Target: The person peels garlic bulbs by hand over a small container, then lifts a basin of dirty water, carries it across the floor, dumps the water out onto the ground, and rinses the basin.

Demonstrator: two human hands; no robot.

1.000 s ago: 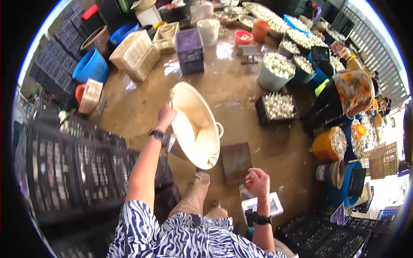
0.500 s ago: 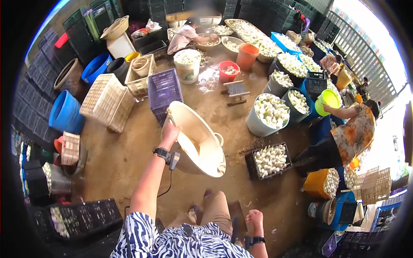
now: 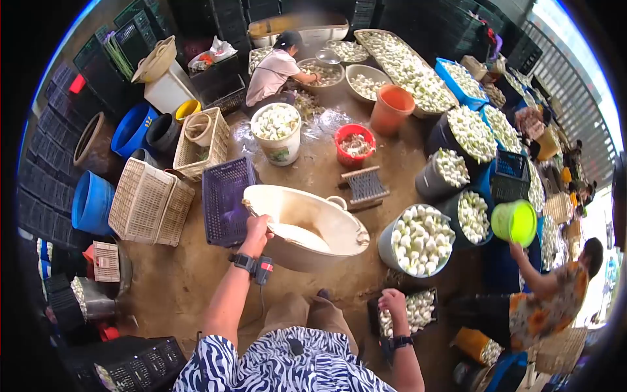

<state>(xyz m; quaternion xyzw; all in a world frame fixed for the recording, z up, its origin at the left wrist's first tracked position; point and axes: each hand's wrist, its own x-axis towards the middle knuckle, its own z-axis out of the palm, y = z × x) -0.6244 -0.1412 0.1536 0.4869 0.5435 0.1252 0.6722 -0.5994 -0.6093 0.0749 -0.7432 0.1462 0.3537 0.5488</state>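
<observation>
My left hand (image 3: 258,230) is closed on the rim of a large cream tub (image 3: 307,256), which hangs tilted in front of me with its hollow facing up and away. No contents can be made out inside it. My right hand (image 3: 393,302) is held low at the right with its fingers curled, touching nothing visible. Beneath it on the floor lies a black crate (image 3: 418,308) of white bulbs. A grey-blue bucket (image 3: 418,240) heaped with white bulbs stands just beyond my right hand.
A purple crate (image 3: 225,202), a small stool (image 3: 364,187) and a red bucket (image 3: 354,145) stand ahead. One person (image 3: 274,72) crouches by basins. Another person (image 3: 545,294) at the right holds a green bucket (image 3: 514,221). Wicker baskets (image 3: 149,202) stand left.
The view has swung forward. The tub has turned from steeply tilted to more level, still in my left hand. The person at the right has raised the green bucket.
</observation>
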